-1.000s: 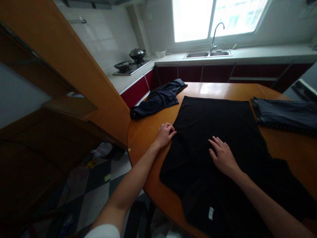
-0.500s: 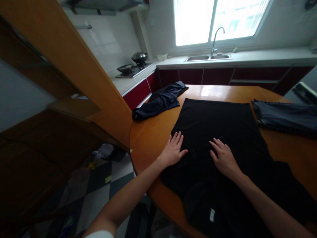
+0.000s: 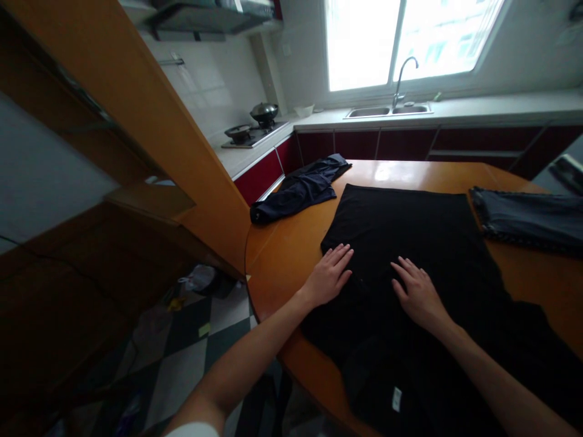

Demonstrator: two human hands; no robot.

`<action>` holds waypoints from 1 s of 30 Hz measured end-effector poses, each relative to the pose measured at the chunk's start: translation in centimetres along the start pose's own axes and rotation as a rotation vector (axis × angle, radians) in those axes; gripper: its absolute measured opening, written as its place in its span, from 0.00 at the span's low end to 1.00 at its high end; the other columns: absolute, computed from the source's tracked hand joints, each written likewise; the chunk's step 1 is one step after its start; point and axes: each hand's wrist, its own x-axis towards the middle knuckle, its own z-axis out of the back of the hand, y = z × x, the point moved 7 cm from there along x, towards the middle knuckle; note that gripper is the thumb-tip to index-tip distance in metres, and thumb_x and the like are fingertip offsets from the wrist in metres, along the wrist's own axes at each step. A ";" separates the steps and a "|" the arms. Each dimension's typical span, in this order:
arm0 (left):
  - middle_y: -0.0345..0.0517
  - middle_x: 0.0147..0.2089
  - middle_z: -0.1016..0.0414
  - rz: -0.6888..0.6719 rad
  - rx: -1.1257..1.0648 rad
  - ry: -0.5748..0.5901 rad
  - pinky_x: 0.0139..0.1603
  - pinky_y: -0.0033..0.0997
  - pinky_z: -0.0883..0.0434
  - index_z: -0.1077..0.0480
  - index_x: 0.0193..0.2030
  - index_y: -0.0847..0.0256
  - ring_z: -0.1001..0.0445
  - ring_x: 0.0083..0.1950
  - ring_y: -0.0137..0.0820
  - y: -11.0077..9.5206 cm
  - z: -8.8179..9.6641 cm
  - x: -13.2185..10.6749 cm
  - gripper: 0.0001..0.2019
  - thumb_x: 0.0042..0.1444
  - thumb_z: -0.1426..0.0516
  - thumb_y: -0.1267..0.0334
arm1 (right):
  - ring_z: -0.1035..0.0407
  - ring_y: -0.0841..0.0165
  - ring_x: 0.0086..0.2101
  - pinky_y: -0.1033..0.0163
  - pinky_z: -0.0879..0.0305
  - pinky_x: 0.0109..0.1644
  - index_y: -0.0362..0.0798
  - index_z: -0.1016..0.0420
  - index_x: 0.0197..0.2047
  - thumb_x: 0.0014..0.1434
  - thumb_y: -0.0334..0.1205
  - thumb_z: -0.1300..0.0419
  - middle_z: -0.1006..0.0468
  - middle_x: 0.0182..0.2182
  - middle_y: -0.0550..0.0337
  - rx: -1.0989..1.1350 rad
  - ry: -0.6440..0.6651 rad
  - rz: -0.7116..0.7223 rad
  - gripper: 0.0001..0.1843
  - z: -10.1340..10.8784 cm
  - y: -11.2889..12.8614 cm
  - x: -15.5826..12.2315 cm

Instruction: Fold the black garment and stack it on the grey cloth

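Note:
A black garment [image 3: 410, 230] lies spread out on the orange wooden table [image 3: 291, 255], with a small white label [image 3: 396, 397] near its close end. My left hand [image 3: 328, 277] rests flat and open on the garment's left edge, fingers stretched forward. My right hand [image 3: 416, 291] lies flat and open on the cloth near its middle, a short way to the right of the left hand. Neither hand holds anything.
A crumpled dark blue garment [image 3: 300, 188] lies at the table's far left edge. A folded dark grey piece [image 3: 528, 218] sits at the right. Behind are a counter with a sink [image 3: 387, 111], a stove with pots [image 3: 255, 124] and an orange wooden partition [image 3: 150, 115] on the left.
My left hand went from curled at the garment's left edge to flat and open, sliding onto the cloth. My right hand stayed flat on the garment. The view shifted slightly.

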 end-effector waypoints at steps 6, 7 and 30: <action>0.50 0.78 0.58 0.139 0.055 0.072 0.74 0.56 0.53 0.50 0.75 0.57 0.61 0.78 0.43 2.3 -1.1 0.0 0.32 0.70 0.56 0.45 | 0.49 0.55 0.69 0.42 0.50 0.70 0.43 0.35 0.67 0.69 0.44 0.54 0.41 0.69 0.47 0.006 0.023 -0.005 0.28 0.1 0.1 0.0; 0.50 0.78 0.59 0.152 0.060 0.051 0.74 0.57 0.54 0.50 0.75 0.56 0.63 0.78 0.44 2.5 -1.0 -0.1 0.32 0.70 0.56 0.44 | 0.50 0.55 0.69 0.42 0.50 0.70 0.43 0.35 0.67 0.69 0.44 0.54 0.41 0.69 0.47 0.009 0.024 -0.005 0.28 0.1 0.0 0.0; 0.49 0.79 0.64 0.123 0.042 0.015 0.75 0.53 0.54 0.55 0.76 0.54 0.65 0.78 0.39 2.1 -0.3 -0.4 0.29 0.72 0.57 0.50 | 0.49 0.55 0.69 0.42 0.50 0.70 0.45 0.35 0.66 0.67 0.44 0.53 0.40 0.69 0.47 0.030 0.014 0.001 0.27 -0.1 -0.1 0.1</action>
